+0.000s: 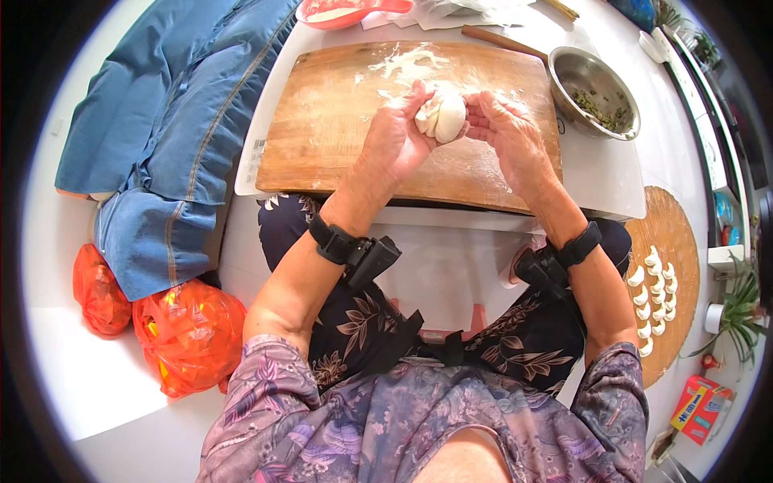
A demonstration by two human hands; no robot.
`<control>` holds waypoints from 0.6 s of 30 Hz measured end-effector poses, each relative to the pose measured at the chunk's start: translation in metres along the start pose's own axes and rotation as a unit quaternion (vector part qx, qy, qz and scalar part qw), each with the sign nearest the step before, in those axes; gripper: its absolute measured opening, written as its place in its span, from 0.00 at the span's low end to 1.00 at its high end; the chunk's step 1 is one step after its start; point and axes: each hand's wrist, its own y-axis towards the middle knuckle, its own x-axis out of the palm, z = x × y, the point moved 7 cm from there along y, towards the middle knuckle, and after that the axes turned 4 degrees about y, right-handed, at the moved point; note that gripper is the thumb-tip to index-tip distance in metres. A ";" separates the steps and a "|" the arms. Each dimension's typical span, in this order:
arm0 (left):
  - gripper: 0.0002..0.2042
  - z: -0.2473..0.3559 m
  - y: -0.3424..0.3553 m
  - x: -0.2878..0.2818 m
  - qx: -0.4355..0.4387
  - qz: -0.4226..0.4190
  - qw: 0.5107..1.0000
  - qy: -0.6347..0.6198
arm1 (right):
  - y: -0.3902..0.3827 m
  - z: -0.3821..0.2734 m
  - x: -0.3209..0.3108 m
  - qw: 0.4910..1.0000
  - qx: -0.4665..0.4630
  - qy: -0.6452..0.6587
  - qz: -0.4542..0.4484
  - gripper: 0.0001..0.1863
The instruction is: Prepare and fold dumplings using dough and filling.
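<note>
A folded lump of white dough [441, 117] is held up over the wooden board [322, 121]. My left hand [400, 135] cups it from the left and below, with the thumb along its upper edge. My right hand [512, 133] has its fingers curled against the right side of the dough, and its palm is turned inward. Loose flour [407, 63] is scattered on the board beyond my hands.
A metal bowl [594, 88] of chopped green filling stands right of the board, near a rolling pin [503, 42]. Crescent dumplings [658, 298] lie on a round mat [676, 241] at the right. A red scoop [338, 14] of flour sits far left; orange bags [189, 330] stand near left.
</note>
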 end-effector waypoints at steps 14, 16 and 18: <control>0.08 0.004 -0.003 0.011 0.146 -0.022 0.952 0.267 | 0.019 0.032 0.028 0.980 0.032 0.190 0.059 0.21; 0.09 0.001 -0.001 0.011 0.137 -0.028 0.948 0.284 | 0.025 0.034 0.026 0.966 0.028 0.255 0.041 0.23; 0.11 0.004 0.001 0.015 0.201 -0.038 0.909 0.364 | 0.027 0.034 0.024 0.961 0.040 0.275 0.010 0.23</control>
